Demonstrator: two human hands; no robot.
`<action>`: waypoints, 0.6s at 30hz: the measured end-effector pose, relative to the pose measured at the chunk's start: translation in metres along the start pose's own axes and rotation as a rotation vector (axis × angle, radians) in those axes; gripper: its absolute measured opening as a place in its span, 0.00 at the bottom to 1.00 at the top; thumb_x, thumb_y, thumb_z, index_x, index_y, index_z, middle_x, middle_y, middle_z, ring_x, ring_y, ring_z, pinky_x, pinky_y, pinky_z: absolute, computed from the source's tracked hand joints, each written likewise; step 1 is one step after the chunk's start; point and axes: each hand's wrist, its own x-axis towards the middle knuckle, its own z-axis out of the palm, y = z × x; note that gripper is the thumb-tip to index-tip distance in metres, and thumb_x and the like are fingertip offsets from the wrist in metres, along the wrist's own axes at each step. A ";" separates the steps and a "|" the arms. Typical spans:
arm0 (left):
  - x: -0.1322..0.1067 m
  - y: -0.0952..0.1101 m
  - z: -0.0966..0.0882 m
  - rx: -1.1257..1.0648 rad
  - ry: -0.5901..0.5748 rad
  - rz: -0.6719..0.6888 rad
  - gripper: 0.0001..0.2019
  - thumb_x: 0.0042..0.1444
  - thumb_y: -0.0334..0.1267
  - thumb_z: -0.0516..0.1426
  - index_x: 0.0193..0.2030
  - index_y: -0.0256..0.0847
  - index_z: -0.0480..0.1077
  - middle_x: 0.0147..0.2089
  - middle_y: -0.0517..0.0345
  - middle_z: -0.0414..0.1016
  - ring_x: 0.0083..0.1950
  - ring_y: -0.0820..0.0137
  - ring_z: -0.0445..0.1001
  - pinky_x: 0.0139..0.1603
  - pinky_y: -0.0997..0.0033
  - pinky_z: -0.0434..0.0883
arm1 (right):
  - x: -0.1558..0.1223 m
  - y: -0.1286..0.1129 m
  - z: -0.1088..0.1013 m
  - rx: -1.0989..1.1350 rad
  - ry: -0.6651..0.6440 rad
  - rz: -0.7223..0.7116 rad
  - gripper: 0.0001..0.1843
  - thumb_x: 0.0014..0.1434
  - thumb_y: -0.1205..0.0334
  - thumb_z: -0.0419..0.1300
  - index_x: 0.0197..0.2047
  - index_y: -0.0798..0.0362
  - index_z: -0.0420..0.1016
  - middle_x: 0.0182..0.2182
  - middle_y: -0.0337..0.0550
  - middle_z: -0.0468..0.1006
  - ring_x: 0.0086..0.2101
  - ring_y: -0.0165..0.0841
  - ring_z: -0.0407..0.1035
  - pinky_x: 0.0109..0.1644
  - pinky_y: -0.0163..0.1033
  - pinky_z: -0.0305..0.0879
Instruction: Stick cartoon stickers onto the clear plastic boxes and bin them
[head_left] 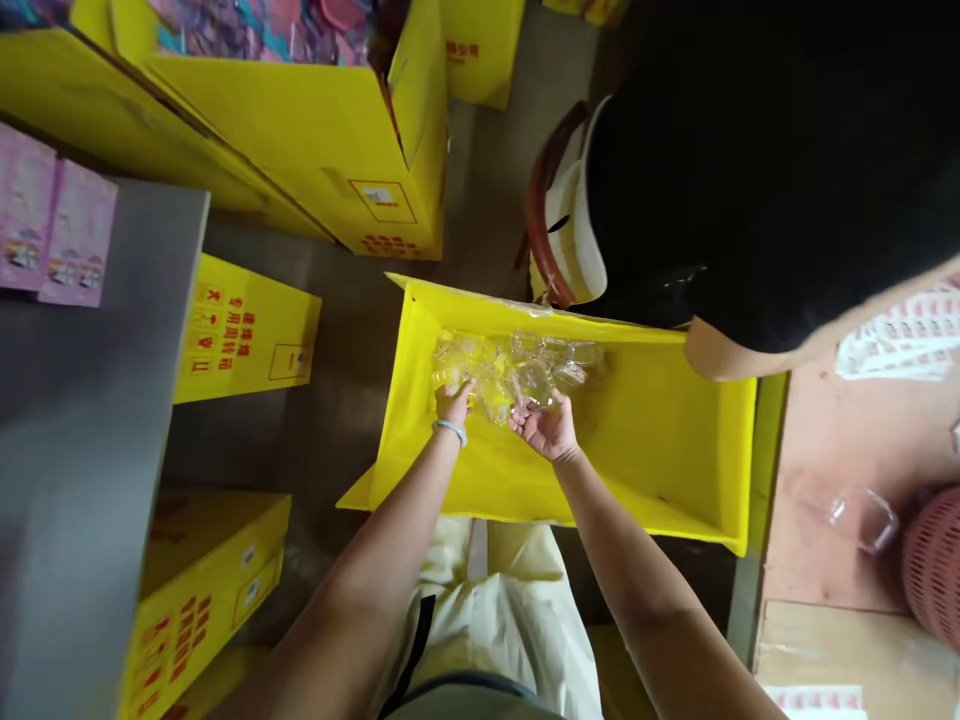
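Clear plastic containers (531, 384) lie heaped at the left half of a long yellow carton (660, 440), which stands open in front of me. My right hand (551, 428) is turned palm up at the near edge of the heap, its fingers and thumb around a rounded clear container. To its left, my left hand (454, 404), with a pale band at the wrist, reaches down among the pieces. Its thumb stands apart from the fingers, which are partly hidden, and no held piece can be made out.
A person in a black top (750, 160) stands close at the far right side, an arm over the carton's rim. Yellow boxes (247, 330) and a grey table (82, 420) with pink boxes (75, 235) are left. A pink basket (934, 565) sits on the right-hand table.
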 end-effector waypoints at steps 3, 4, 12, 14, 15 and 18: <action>0.041 -0.004 -0.002 -0.112 0.025 -0.128 0.20 0.53 0.48 0.60 0.47 0.42 0.62 0.37 0.57 0.68 0.33 0.70 0.73 0.35 0.67 0.72 | 0.040 0.004 0.001 -0.043 -0.001 -0.028 0.32 0.53 0.32 0.45 0.36 0.51 0.74 0.29 0.45 0.77 0.31 0.39 0.72 0.42 0.50 0.70; 0.053 -0.008 0.000 -0.162 0.021 -0.164 0.20 0.54 0.52 0.58 0.47 0.41 0.62 0.36 0.55 0.69 0.33 0.68 0.74 0.34 0.65 0.73 | 0.054 0.007 0.001 -0.058 0.000 -0.039 0.33 0.53 0.32 0.44 0.36 0.50 0.74 0.30 0.45 0.77 0.32 0.38 0.71 0.42 0.49 0.70; 0.142 -0.049 0.022 -0.392 0.092 -0.262 0.23 0.55 0.60 0.55 0.41 0.40 0.62 0.29 0.59 0.68 0.23 0.72 0.71 0.20 0.77 0.67 | 0.152 0.056 -0.031 -0.146 0.024 -0.004 0.32 0.50 0.29 0.42 0.32 0.47 0.71 0.26 0.42 0.74 0.31 0.39 0.69 0.37 0.48 0.68; 0.165 -0.058 0.016 -0.382 0.133 -0.272 0.22 0.55 0.58 0.56 0.41 0.40 0.62 0.27 0.61 0.67 0.21 0.75 0.68 0.17 0.79 0.64 | 0.174 0.068 -0.045 -0.165 0.044 0.029 0.32 0.49 0.27 0.42 0.28 0.47 0.68 0.21 0.40 0.70 0.25 0.37 0.66 0.33 0.46 0.67; 0.175 -0.063 0.011 -0.377 0.146 -0.278 0.21 0.55 0.57 0.57 0.41 0.40 0.62 0.26 0.62 0.66 0.20 0.75 0.67 0.17 0.79 0.64 | 0.184 0.074 -0.051 -0.176 0.054 0.046 0.33 0.48 0.26 0.42 0.26 0.47 0.67 0.18 0.39 0.67 0.23 0.36 0.64 0.31 0.46 0.67; 0.198 -0.076 -0.009 -0.370 0.138 -0.303 0.20 0.57 0.57 0.54 0.40 0.40 0.63 0.25 0.62 0.66 0.17 0.77 0.64 0.15 0.80 0.60 | 0.206 0.089 -0.062 -0.215 0.080 0.083 0.30 0.50 0.27 0.45 0.25 0.47 0.63 0.16 0.35 0.63 0.20 0.34 0.63 0.30 0.44 0.67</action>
